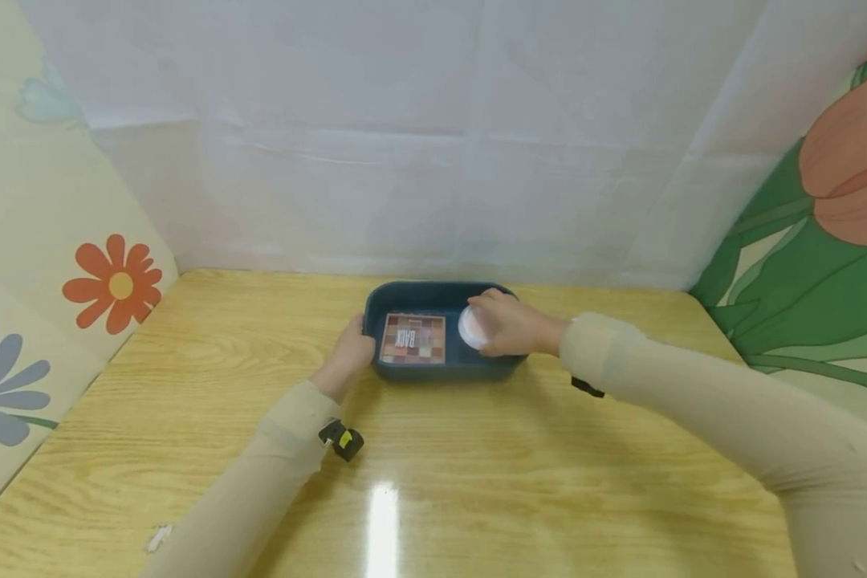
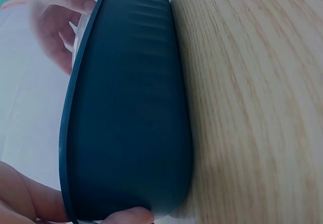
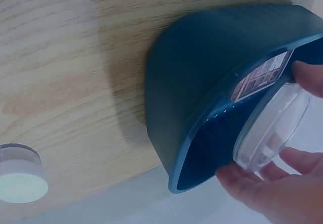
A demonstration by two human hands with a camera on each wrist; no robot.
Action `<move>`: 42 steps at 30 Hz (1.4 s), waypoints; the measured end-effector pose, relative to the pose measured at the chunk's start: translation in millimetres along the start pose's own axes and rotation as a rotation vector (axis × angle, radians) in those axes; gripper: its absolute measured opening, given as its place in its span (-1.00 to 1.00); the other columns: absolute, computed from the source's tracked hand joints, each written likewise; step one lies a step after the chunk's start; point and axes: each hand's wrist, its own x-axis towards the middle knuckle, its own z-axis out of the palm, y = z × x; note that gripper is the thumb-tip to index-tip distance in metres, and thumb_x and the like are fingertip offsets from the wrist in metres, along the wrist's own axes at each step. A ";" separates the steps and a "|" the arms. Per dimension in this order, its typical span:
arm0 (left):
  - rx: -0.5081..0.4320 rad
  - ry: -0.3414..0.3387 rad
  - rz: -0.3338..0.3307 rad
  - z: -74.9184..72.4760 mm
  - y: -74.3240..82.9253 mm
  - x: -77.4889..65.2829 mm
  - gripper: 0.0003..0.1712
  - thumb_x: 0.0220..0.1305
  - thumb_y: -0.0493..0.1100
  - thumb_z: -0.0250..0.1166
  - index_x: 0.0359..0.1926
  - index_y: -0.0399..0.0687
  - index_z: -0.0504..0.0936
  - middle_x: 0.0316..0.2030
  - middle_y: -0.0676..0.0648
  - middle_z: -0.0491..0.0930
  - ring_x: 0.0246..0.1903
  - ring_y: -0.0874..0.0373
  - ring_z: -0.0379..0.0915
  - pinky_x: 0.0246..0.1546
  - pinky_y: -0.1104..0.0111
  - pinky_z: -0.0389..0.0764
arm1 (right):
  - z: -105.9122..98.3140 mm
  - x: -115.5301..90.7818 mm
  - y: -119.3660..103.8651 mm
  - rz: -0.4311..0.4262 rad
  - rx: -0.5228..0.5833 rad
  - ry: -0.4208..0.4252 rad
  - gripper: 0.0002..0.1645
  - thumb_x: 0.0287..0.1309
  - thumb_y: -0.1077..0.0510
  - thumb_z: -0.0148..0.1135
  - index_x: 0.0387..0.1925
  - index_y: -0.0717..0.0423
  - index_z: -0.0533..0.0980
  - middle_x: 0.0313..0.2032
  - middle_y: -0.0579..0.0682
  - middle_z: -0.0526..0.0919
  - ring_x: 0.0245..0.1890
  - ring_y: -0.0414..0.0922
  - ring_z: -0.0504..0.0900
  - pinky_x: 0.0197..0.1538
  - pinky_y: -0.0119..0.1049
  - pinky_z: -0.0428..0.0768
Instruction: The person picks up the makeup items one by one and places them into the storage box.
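The person's left hand [image 1: 352,349] holds the left end of a dark blue, round-cornered plastic bin [image 2: 126,108], with a thumb or finger on the outer wall and the rest over the rim. The right hand [image 1: 514,325] grips a round, clear-and-white plastic container [image 3: 272,125] between thumb and spread fingertips, opened only about as wide as the container itself. That container sits at the mouth of the bin toward its right end; whether its underside touches the bin floor is hidden.

The likeliest trouble is a slip: the container's side looks smooth and only fingertips hold it, so an uneven squeeze could tip it out. Dropped, it could knock against the flat square palette [image 1: 413,339] with a printed grid of brown and pink squares, which lies in the left part of the bin. The right fingers also sit close to the rim, and catching it could swing the bin on the pale wooden table [image 1: 477,449], since the left hand steadies one end only. A small round white-and-clear jar [image 3: 22,176] stands on the table apart from the bin; a careless sweep of the right wrist could topple it.
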 end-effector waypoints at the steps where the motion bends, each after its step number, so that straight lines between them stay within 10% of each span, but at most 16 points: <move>1: -0.004 -0.001 -0.001 -0.1 0.2 -0.1 -0.23 0.15 -0.57 -0.21 0.44 -0.42 -0.02 0.42 -0.39 0.04 0.43 -0.24 -0.15 0.45 0.02 -0.11 | 0.0 0.7 0.2 0.012 0.008 -0.012 -0.04 0.00 0.21 0.39 0.38 0.40 0.15 0.27 0.38 0.22 0.15 0.27 0.33 0.09 0.11 0.49; 42: -0.028 -0.011 0.009 -1.5 0.2 -3.4 -0.28 0.17 -0.56 -0.19 0.42 -0.47 0.01 0.40 -0.41 0.06 0.43 -0.23 -0.13 0.45 0.04 -0.09 | 10.8 50.6 -1.6 -0.034 -0.383 -0.388 -0.20 0.01 0.30 0.31 0.34 0.22 0.29 0.21 0.18 0.36 0.10 0.14 0.42 0.11 -0.06 0.50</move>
